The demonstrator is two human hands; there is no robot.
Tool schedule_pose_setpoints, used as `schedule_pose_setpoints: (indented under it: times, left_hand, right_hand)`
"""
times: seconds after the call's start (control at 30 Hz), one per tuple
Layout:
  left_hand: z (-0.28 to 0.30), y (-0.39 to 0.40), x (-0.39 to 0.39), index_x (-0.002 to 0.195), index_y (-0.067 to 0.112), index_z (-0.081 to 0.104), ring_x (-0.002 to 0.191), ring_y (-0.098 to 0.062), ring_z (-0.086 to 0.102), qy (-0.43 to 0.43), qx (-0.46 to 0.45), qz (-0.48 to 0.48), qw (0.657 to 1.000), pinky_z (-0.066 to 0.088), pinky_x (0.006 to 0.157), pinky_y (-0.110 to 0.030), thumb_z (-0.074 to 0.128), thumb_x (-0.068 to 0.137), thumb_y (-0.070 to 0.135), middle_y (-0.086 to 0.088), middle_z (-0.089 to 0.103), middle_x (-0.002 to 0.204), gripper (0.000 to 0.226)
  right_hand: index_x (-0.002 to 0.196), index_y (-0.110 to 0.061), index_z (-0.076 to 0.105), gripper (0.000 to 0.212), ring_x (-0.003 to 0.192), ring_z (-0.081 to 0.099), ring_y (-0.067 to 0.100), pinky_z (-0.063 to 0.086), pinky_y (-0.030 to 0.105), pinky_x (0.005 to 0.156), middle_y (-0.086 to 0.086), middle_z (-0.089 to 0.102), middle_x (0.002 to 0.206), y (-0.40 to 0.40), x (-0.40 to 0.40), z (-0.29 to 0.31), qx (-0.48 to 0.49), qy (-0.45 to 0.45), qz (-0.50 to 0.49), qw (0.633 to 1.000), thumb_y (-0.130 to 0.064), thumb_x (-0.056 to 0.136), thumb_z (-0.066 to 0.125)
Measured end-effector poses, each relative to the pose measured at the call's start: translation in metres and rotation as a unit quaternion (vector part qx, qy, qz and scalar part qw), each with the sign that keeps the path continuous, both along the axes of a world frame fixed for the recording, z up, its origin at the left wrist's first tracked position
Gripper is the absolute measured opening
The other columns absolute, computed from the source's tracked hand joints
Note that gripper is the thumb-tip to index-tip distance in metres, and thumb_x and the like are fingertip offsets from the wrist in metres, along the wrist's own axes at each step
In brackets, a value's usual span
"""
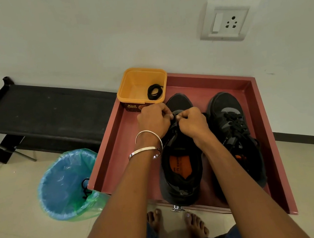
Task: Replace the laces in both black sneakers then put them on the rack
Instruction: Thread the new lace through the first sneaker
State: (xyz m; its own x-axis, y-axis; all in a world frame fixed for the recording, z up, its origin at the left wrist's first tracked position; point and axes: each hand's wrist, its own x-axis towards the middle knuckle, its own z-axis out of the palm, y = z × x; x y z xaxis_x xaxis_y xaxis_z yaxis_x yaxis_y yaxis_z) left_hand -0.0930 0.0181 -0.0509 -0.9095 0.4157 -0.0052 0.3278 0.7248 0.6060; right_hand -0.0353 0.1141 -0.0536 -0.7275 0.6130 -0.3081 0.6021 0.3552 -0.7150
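Two black mesh sneakers sit in pink tray: right sneaker laced (old or new unclear), left sneaker unlaced. Left hand and right hand pinch lace at its lowest eyelets. Spare coiled black lace waits in orange tub. Black rack unused.

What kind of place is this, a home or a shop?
Most likely a room in a home, perhaps near an entrance. A low black shoe rack stands against a plain wall with a wall socket, a lined waste bin sits on the tiled floor, and the person is barefoot.
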Motion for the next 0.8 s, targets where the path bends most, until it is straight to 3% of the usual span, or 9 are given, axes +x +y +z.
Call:
schedule_pose_setpoints:
  times: [0.13, 0.17, 0.23, 0.3, 0.47, 0.6, 0.7, 0.77, 0.8]
  left_hand:
    - [0.003, 0.003, 0.004, 0.09, 0.02, 0.063, 0.098, -0.023, 0.058, -0.002, -0.046, -0.006, 0.999, 0.03, 0.075, -0.028, 0.053, 0.09, 0.017, 0.0, 0.066, 0.099, 0.01]
    - [0.002, 0.002, 0.003, 0.088, 0.023, 0.061, 0.096, -0.022, 0.059, -0.025, -0.034, 0.012, 0.999, 0.034, 0.078, -0.027, 0.051, 0.089, 0.017, 0.0, 0.066, 0.098, 0.012]
    - [0.002, -0.002, -0.003, 0.08, 0.026, 0.057, 0.083, -0.021, 0.067, -0.113, 0.08, 0.084, 0.987, 0.05, 0.083, -0.033, 0.049, 0.089, 0.019, -0.001, 0.069, 0.093, 0.014]
    - [0.007, -0.004, -0.004, 0.076, 0.025, 0.054, 0.07, -0.019, 0.07, -0.213, 0.231, 0.152, 0.937, 0.058, 0.076, -0.046, 0.047, 0.094, 0.015, -0.006, 0.07, 0.094, 0.021]
    - [0.04, -0.007, 0.001, 0.091, 0.013, 0.048, 0.077, -0.023, 0.069, -0.275, 0.453, 0.142, 0.836, 0.057, 0.075, -0.041, 0.037, 0.102, 0.012, -0.01, 0.068, 0.09, 0.016]
    - [0.066, -0.013, 0.0, 0.084, 0.012, 0.047, 0.056, -0.022, 0.057, -0.248, 0.595, 0.152, 0.749, 0.057, 0.07, -0.042, 0.036, 0.101, 0.004, -0.005, 0.056, 0.065, 0.022]
    - [0.083, -0.018, -0.001, 0.079, 0.013, 0.047, 0.05, -0.015, 0.046, -0.217, 0.669, 0.143, 0.697, 0.051, 0.058, -0.034, 0.037, 0.099, 0.001, -0.002, 0.05, 0.061, 0.025]
    - [0.085, -0.016, -0.001, 0.08, 0.014, 0.048, 0.049, -0.012, 0.041, -0.2, 0.663, 0.125, 0.71, 0.039, 0.048, -0.025, 0.039, 0.097, -0.001, -0.001, 0.049, 0.062, 0.024]
    - [0.083, -0.013, 0.0, 0.08, 0.015, 0.049, 0.049, -0.01, 0.04, -0.183, 0.628, 0.117, 0.747, 0.035, 0.046, -0.022, 0.042, 0.096, -0.001, -0.002, 0.049, 0.063, 0.023]
  right_hand:
    - [0.07, -0.005, 0.064, 0.032, 0.065, 0.052, 0.017, 0.039, 0.032, 0.062, 0.003, 0.055, 0.062, 0.005, 0.004, 0.007, 0.004, -0.007, 0.064, 0.998, -0.017, 0.096, 0.051]
    - [0.066, -0.007, 0.061, 0.034, 0.064, 0.051, 0.018, 0.04, 0.032, 0.063, 0.003, 0.053, 0.061, 0.006, 0.005, 0.007, 0.012, -0.009, 0.075, 0.997, -0.016, 0.097, 0.05]
    - [0.064, -0.007, 0.058, 0.035, 0.065, 0.054, 0.022, 0.044, 0.036, 0.064, 0.005, 0.053, 0.062, 0.006, 0.006, 0.007, 0.025, -0.01, 0.086, 0.996, -0.017, 0.097, 0.049]
    - [0.066, -0.006, 0.059, 0.035, 0.075, 0.061, 0.029, 0.05, 0.041, 0.069, 0.009, 0.059, 0.069, 0.005, 0.007, 0.008, 0.033, -0.007, 0.085, 0.996, -0.017, 0.097, 0.049]
    - [0.058, -0.024, 0.039, 0.04, 0.094, 0.059, 0.037, 0.05, 0.047, 0.082, 0.015, 0.062, 0.09, 0.001, 0.008, 0.006, 0.071, -0.009, 0.09, 0.993, -0.018, 0.097, 0.047]
    - [0.059, -0.027, 0.038, 0.041, 0.092, 0.057, 0.035, 0.047, 0.05, 0.086, 0.011, 0.059, 0.089, 0.003, 0.009, 0.005, 0.078, -0.023, 0.088, 0.993, -0.027, 0.099, 0.045]
    - [0.067, -0.022, 0.044, 0.035, 0.101, 0.053, 0.036, 0.04, 0.052, 0.091, 0.012, 0.059, 0.099, 0.001, 0.009, 0.007, 0.091, -0.048, 0.096, 0.99, -0.029, 0.101, 0.042]
    - [0.08, -0.017, 0.053, 0.027, 0.11, 0.05, 0.038, 0.037, 0.056, 0.097, 0.016, 0.059, 0.113, 0.0, 0.009, 0.007, 0.105, -0.059, 0.098, 0.988, -0.028, 0.1, 0.041]
    - [0.086, -0.015, 0.057, 0.024, 0.111, 0.049, 0.039, 0.035, 0.057, 0.097, 0.016, 0.058, 0.116, -0.001, 0.008, 0.006, 0.111, -0.065, 0.099, 0.987, -0.028, 0.1, 0.041]
